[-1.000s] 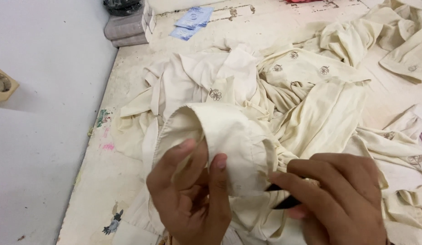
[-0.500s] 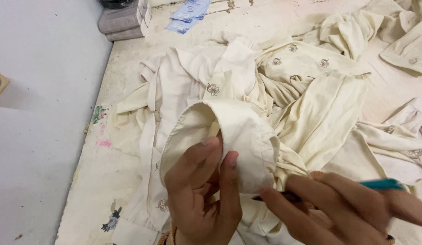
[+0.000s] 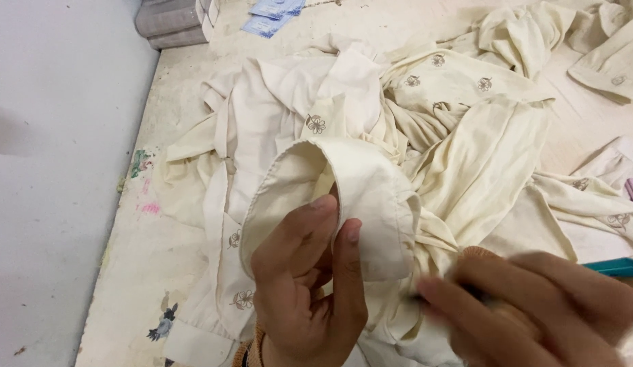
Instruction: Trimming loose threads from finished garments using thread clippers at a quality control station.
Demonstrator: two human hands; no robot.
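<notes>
Cream fabric fills most of the view: an embroidered garment [image 3: 371, 136] lies crumpled across a paint-stained work surface [image 3: 160, 272], small brown flower motifs showing on its folds. The left hand [image 3: 310, 285] rises from the bottom edge and holds up the garment's cuff [image 3: 344, 190], a stiff curved band with a stitched rim; its fingers are closed on the cloth, one finger tucked inside the opening and the thumb pressing the outer face, so the cuff stands open like a loop toward the camera. The right hand [image 3: 534, 306] sits low at the right, blurred, just beside the cuff's lower right edge. Its fingers are curled around a slim tool with a teal handle [image 3: 612, 266] that pokes out to the right; the working end of the tool is hidden by the blur. More cream garments [image 3: 602, 54] lie piled at the upper right. At the top left, grey stacked pieces [image 3: 170, 24] rest at the surface's far end, with pale blue paper tags [image 3: 272, 15] near them. No container shows anywhere in the view.
</notes>
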